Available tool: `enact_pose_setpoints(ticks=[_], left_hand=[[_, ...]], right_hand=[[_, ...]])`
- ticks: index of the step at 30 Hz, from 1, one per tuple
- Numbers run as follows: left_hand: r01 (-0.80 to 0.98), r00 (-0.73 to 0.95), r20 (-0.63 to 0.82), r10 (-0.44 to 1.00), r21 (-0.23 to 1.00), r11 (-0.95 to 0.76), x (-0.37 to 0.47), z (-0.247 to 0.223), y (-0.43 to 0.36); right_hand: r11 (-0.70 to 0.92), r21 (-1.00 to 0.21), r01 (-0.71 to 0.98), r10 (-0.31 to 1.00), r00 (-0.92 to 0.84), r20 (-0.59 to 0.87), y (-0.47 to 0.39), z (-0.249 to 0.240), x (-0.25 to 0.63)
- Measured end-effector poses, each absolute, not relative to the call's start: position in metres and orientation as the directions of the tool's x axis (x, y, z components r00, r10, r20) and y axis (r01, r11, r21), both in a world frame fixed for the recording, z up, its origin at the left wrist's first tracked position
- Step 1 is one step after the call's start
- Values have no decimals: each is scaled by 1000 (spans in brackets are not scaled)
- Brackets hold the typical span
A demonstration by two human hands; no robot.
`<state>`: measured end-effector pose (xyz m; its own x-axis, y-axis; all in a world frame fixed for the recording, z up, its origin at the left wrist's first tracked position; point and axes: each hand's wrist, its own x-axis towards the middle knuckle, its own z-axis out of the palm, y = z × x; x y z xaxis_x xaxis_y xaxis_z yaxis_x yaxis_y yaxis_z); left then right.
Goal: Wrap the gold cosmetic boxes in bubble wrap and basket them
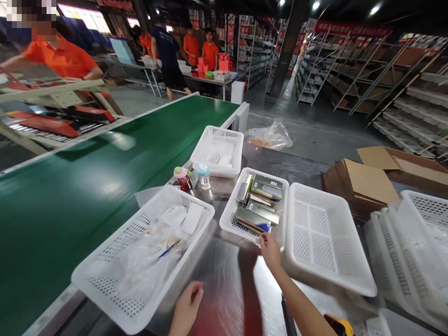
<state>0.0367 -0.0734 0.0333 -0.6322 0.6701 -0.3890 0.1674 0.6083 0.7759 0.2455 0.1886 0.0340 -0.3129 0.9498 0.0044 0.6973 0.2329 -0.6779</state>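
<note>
My right hand (270, 249) is at the near rim of a small white basket (229, 228), its fingers curled over the edge close to the boxes. Whether they pinch anything is hidden. Inside that basket lie several flat, shiny gold-and-silver boxes (261, 212), one with a blue corner by my fingertips. Lower down, my left hand (187, 305) hovers above the steel table (220, 275), fingers loosely curled in and nothing visible in them. Left of it stands a larger white basket (199, 233) holding crumpled clear plastic (147, 261), white paper pieces and a blue pen-like stick (169, 248).
Right of the boxes sits a bare white basket (311, 233), with stacked baskets (395, 256) and cardboard boxes (364, 182) beyond. Two small bottles (204, 177) stand near another basket (217, 140). A green conveyor belt (122, 158) runs along the left. Several people work behind.
</note>
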Motion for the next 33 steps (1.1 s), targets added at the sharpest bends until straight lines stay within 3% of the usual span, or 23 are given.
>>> enact_pose_setpoints(ticks=[2, 5, 9, 14, 18, 21, 25, 33], left_hand=[[279, -543, -248, 803, 848, 450, 36, 49, -23], [386, -475, -77, 876, 877, 286, 33, 66, 53], [487, -461, 32, 887, 844, 223, 26, 75, 150], [713, -373, -147, 916, 587, 384, 22, 83, 253], [738, -452, -318, 834, 391, 549, 35, 80, 306], [689, -563, -343, 752, 307, 656, 49, 71, 330], [627, -683, -291, 670, 237, 742, 62, 59, 345], [699, -651, -147, 745, 267, 664, 60, 52, 336]], right_hand=[[217, -721, 658, 968, -241, 71, 208, 33, 244], [219, -703, 677, 975, -170, 140, 250, 35, 244], [319, -499, 806, 947, -292, 134, 311, 39, 244], [402, -236, 885, 915, -398, 64, 370, 41, 231], [438, -54, 897, 895, -441, -70, 399, 35, 217], [449, -43, 893, 881, -450, -147, 403, 24, 212], [457, -78, 886, 885, -461, -58, 398, 16, 215], [445, -197, 874, 894, -447, 34, 409, 28, 216]])
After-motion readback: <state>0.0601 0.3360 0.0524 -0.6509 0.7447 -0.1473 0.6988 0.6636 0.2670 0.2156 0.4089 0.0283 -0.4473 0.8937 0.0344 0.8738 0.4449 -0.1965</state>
